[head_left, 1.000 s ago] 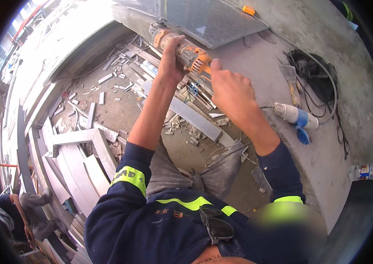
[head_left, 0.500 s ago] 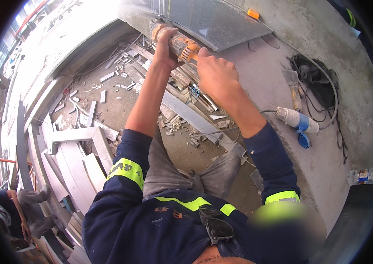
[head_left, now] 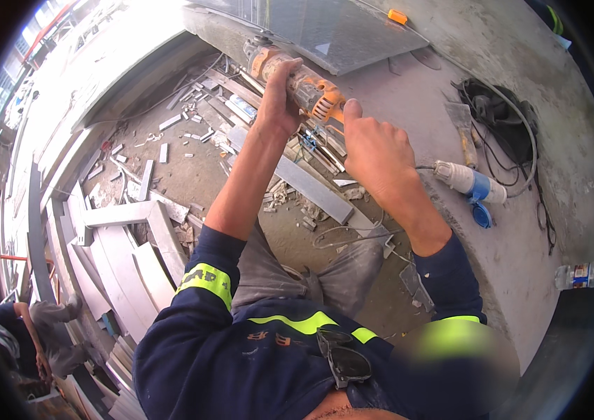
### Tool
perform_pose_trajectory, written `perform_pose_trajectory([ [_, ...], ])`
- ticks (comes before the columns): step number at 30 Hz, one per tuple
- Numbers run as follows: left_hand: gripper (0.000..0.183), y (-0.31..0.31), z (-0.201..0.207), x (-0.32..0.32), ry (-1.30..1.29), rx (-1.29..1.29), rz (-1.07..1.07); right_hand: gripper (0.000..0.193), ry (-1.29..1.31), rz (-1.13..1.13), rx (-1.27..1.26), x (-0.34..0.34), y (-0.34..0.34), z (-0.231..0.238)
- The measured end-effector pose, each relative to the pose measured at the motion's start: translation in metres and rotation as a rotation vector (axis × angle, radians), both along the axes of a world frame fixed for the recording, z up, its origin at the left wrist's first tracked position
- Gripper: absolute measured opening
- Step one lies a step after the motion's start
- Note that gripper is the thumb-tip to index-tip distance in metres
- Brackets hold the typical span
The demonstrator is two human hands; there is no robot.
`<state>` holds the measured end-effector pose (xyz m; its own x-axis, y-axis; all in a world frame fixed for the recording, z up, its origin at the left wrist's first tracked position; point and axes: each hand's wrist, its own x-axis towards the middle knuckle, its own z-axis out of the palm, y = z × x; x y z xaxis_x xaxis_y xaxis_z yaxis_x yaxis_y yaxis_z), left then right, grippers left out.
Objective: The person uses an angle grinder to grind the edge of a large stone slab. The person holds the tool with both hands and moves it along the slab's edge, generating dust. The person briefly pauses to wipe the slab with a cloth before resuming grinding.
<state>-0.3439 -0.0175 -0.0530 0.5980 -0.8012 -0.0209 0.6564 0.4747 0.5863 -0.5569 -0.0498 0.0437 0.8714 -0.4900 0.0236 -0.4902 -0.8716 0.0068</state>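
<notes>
An orange and grey angle grinder [head_left: 320, 96], coated in dust, is held out in front of me. My left hand [head_left: 281, 103] wraps round its body near the head. Around the rear handle my right hand [head_left: 379, 155] is closed, with the thumb along the top. The disc end points up and to the left, close to the edge of a dark, polished stone slab [head_left: 342, 35]. That slab lies on a pale concrete ledge [head_left: 423, 105]. Whether the disc touches the stone cannot be made out.
On the ledge to the right are a scraper [head_left: 463, 133], a black bag [head_left: 503, 122], a white and blue power connector [head_left: 470, 182] with cable, and a plastic bottle [head_left: 582, 276]. Stone offcuts [head_left: 314, 189] litter the floor. At lower left another person [head_left: 34, 336] is bent over.
The grinder and both hands have shifted right and slightly toward me, away from the slab's left part. The spray of dust at the disc has faded.
</notes>
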Motion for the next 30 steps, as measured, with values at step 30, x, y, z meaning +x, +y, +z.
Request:
perform_pose_trajectory([
  [30, 0.04, -0.001, 0.002, 0.031, -0.019, 0.082, -0.042, 0.039, -0.032, 0.008, 0.033, 0.027, -0.004, -0.005],
])
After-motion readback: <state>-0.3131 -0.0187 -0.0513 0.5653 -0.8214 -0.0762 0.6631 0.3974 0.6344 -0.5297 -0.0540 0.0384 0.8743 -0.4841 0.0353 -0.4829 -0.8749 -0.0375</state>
